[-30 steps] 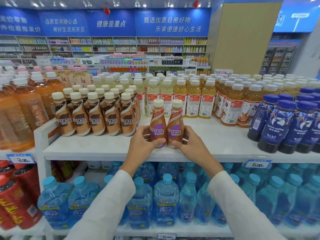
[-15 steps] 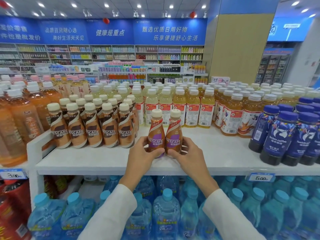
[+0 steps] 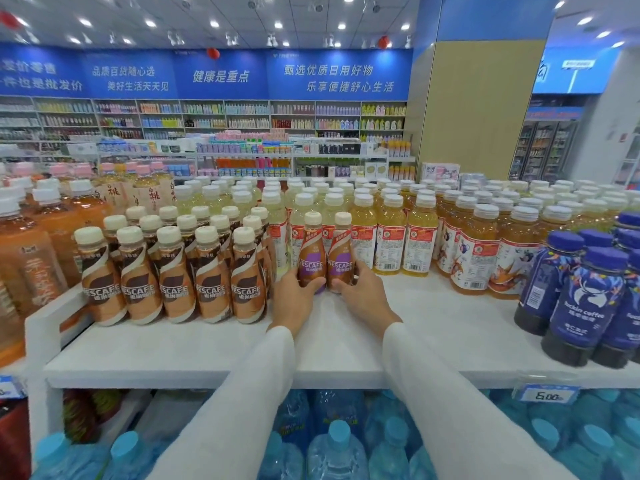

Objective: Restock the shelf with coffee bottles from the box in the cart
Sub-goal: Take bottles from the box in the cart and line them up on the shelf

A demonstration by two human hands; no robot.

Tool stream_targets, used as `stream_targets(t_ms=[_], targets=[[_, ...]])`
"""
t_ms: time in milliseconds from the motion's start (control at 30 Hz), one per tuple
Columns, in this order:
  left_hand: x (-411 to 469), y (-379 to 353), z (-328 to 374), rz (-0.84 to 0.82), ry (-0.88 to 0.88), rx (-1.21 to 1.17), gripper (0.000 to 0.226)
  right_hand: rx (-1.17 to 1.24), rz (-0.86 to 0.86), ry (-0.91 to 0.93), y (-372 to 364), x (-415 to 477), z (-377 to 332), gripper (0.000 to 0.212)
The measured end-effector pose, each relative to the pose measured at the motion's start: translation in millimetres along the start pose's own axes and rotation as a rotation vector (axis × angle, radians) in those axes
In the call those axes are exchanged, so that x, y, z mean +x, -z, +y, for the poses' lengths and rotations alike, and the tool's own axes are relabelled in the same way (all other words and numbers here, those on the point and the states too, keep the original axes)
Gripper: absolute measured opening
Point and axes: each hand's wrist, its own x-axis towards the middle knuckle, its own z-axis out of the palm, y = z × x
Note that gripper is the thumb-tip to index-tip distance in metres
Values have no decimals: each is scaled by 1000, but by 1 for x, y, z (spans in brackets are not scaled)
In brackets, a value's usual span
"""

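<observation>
Coffee bottles (image 3: 311,263) stand upright, caps up, labels facing out — left hand (image 3: 295,302) grips one, right hand (image 3: 366,302) the other.

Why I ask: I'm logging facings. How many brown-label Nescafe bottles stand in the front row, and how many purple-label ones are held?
Brown-label Nescafe bottles, front row: 5
Purple-label Nescafe bottles, one gripped by the left hand, one by the right hand: 2
Total: 7

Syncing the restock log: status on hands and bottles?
Left hand grips purple-label plastic coffee bottle, right hand grips its twin. Both upright on white shelf. Yellow drink bottles directly behind, brown-label coffee bottles at left.
</observation>
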Motion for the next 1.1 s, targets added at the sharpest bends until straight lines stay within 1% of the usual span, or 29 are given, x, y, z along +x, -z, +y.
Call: stream_targets(t_ms=[200, 633, 767, 933, 1033, 1100], targets=[[11, -8, 1, 54, 51, 5, 54, -19, 39, 23, -8, 15, 10, 55], [18, -11, -2, 116, 44, 19, 55, -56, 40, 45, -10, 20, 16, 48], [17, -11, -3, 113, 49, 19, 58, -68, 33, 30, -11, 20, 14, 52], [1, -4, 3, 88, 31, 40, 56, 45, 3, -14, -2, 2, 4, 52], [-19, 4, 3, 35, 14, 104, 54, -53, -25, 10, 13, -29, -7, 57], [-35, 12, 3, 14, 14, 150, 57, -131, -28, 1, 28, -51, -9, 55]])
